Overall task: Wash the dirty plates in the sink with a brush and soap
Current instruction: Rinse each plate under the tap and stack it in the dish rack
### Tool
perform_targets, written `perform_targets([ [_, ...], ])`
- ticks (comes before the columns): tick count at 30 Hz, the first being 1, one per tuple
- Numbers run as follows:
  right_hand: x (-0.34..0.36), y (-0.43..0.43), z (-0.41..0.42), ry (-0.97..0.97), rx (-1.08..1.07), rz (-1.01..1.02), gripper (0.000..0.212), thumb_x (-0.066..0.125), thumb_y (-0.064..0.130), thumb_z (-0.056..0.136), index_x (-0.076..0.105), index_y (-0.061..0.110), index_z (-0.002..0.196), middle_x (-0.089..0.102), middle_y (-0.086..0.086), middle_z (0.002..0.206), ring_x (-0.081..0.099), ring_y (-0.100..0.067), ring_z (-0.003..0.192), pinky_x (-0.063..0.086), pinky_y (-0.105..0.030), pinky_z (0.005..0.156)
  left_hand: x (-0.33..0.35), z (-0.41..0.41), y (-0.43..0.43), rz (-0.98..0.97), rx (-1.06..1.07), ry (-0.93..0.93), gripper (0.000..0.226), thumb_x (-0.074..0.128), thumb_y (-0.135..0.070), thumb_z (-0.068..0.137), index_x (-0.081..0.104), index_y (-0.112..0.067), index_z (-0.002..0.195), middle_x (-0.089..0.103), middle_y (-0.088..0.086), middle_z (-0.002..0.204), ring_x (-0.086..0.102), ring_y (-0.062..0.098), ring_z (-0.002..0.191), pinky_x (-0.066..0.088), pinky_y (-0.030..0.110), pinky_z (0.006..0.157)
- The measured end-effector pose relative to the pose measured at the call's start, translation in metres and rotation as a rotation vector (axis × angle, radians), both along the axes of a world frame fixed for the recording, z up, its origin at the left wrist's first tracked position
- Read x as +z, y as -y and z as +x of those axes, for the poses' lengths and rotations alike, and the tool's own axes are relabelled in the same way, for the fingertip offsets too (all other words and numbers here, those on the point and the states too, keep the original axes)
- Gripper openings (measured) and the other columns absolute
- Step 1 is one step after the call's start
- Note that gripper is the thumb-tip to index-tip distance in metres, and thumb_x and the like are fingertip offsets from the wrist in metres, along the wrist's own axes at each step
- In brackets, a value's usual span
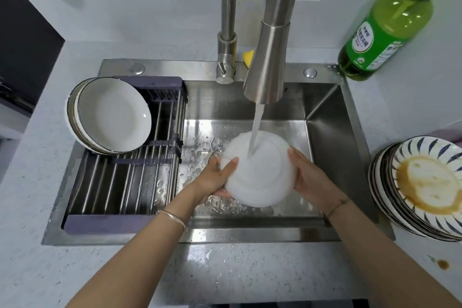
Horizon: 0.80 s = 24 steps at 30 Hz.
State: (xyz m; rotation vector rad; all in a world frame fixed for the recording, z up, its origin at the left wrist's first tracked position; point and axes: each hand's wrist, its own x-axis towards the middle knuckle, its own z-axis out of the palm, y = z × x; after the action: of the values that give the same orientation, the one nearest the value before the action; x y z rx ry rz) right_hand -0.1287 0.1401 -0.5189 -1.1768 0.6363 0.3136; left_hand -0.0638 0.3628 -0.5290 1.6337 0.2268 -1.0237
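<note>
As water (pixel 257 125) runs, plate (pixel 262 177) gripped between left hand (pixel 212 180), right hand (pixel 308 175)

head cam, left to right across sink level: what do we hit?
clean plates leaning in the rack → left hand → plate under the tap → right hand → dirty plates stacked on the counter

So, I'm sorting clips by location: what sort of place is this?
Most likely a home kitchen: a steel sink with a plate under the running tap, a rack of clean plates, and a soap bottle beside it.
</note>
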Motion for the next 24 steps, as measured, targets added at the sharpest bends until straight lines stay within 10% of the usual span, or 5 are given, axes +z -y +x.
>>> perform_targets([
  [14, 0.016, -0.019, -0.01, 0.025, -0.101, 0.214, 0.031, 0.045, 0.02, 0.099, 0.051, 0.018, 0.13, 0.061, -0.004, 0.127, 0.059, -0.023, 0.115, 0.057, -0.036, 0.083, 0.006, 0.009, -0.008, 0.03, -0.044, 0.031, 0.062, 0.05, -0.061, 0.09, 0.042, -0.023, 0.137, 0.065, 0.0, 0.117, 0.065, 0.021, 0.102, 0.061, 0.036, 0.076],
  [20, 0.031, -0.051, 0.007, 0.226, 0.071, -0.355, 0.016, 0.056, 0.02, 0.095, 0.058, 0.028, 0.109, 0.066, 0.001, 0.109, 0.063, -0.025, 0.102, 0.055, -0.042, 0.081, 0.027, 0.013, 0.001, -0.141, -0.037, -0.115, 0.062, 0.035, -0.072, 0.088, 0.037, -0.027, 0.131, 0.053, 0.0, 0.122, 0.056, 0.028, 0.113, 0.058, 0.037, 0.083],
  [24, 0.032, -0.069, -0.005, 0.424, 0.359, -0.867, 0.031, 0.055, 0.023, 0.096, 0.056, 0.021, 0.127, 0.066, 0.004, 0.094, 0.064, -0.015, 0.073, 0.048, -0.017, 0.058, 0.04, 0.02, 0.013, -0.299, 0.152, -0.197, 0.053, 0.046, -0.057, 0.094, 0.052, -0.009, 0.115, 0.061, 0.016, 0.112, 0.069, 0.032, 0.09, 0.061, 0.041, 0.076],
])
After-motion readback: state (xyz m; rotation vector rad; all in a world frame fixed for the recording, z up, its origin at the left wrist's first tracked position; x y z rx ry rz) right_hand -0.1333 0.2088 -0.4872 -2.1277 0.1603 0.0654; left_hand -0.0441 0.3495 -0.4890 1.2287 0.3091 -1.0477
